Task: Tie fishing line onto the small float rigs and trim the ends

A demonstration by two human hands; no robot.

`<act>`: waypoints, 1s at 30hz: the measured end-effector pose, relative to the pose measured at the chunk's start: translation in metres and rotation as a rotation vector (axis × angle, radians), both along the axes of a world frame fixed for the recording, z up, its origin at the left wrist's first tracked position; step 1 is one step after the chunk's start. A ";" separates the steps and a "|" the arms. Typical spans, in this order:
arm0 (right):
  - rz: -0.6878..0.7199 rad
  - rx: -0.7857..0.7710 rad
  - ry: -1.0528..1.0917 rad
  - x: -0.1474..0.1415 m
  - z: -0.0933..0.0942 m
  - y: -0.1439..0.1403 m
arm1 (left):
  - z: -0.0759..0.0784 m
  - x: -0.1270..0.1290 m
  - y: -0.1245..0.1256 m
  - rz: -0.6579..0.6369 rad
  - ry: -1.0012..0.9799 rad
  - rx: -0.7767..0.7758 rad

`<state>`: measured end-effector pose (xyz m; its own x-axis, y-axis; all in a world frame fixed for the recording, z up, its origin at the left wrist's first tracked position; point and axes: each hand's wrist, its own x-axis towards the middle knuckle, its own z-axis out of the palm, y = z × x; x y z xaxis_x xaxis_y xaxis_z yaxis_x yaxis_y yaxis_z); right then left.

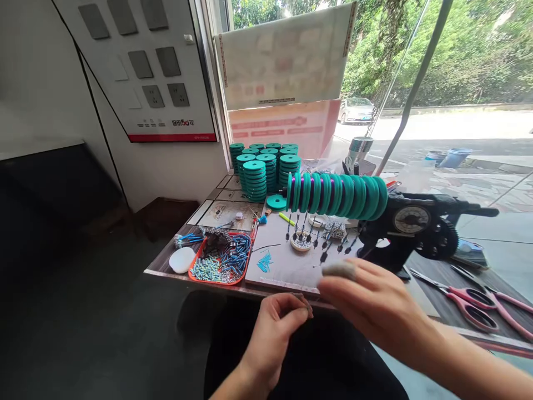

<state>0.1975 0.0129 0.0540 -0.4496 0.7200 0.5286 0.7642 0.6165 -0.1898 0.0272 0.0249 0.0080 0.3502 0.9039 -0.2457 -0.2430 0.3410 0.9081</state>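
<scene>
Low over my lap, my left hand is closed in a pinch. Thumb and forefinger press together, and whatever lies between them is too small to make out. A greyish cover shows on its forefinger. To the right and a little higher, my right hand hovers near the table's front edge, palm turned down. Its fingers are smeared by motion, with a grey finger cover on one tip; I cannot tell whether it holds anything. Beyond it, dark weighted pieces hang beneath a row of green foam spools on a black winder.
An orange tray holds small blue and pale tubes. Beside it lies a white round lid. A bowl of beads and blue slivers lie on the board. Green spools are stacked behind. Pink-handled scissors lie right.
</scene>
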 end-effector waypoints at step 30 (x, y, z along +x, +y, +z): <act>-0.084 -0.795 1.030 0.000 -0.083 -0.058 | 0.008 0.016 -0.008 -0.247 0.376 0.248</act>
